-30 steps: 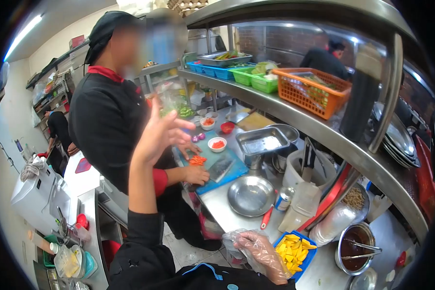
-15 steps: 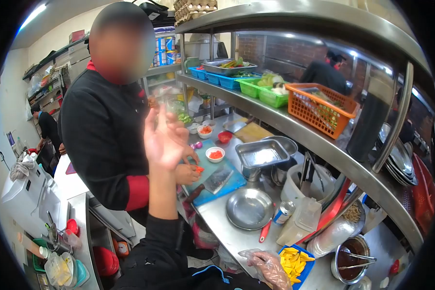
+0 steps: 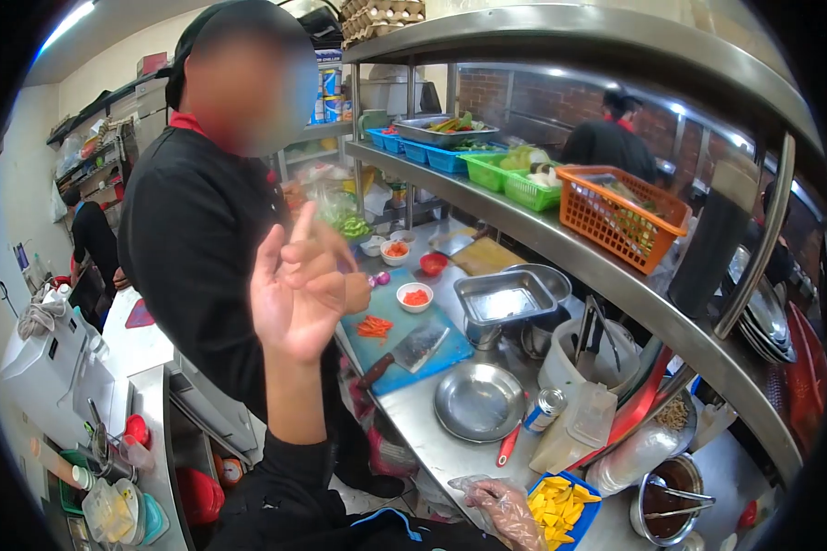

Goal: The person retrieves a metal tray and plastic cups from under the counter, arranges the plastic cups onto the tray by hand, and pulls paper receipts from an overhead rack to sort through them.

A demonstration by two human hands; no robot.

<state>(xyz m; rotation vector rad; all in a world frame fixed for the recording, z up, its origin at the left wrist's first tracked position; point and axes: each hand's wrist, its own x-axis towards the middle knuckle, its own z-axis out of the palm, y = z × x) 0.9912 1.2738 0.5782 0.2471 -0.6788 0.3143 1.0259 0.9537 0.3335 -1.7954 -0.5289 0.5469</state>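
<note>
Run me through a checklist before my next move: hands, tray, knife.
1. Right hand gloved: ok, in clear plastic.
2. Left hand gloved: not ok, bare and raised.
3. Right hand empty: cannot tell, its palm is hidden.
4. Blue tray beside the right hand: ok, with yellow pieces in it.
5. Knife out of hands: ok, lying on the board.

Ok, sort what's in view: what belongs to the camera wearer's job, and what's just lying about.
Likely in use:
- glove, worn
- yellow pieces, beside it
- blue tray, holding them

Seemingly lying about:
- pan
- can
- orange basket
</note>
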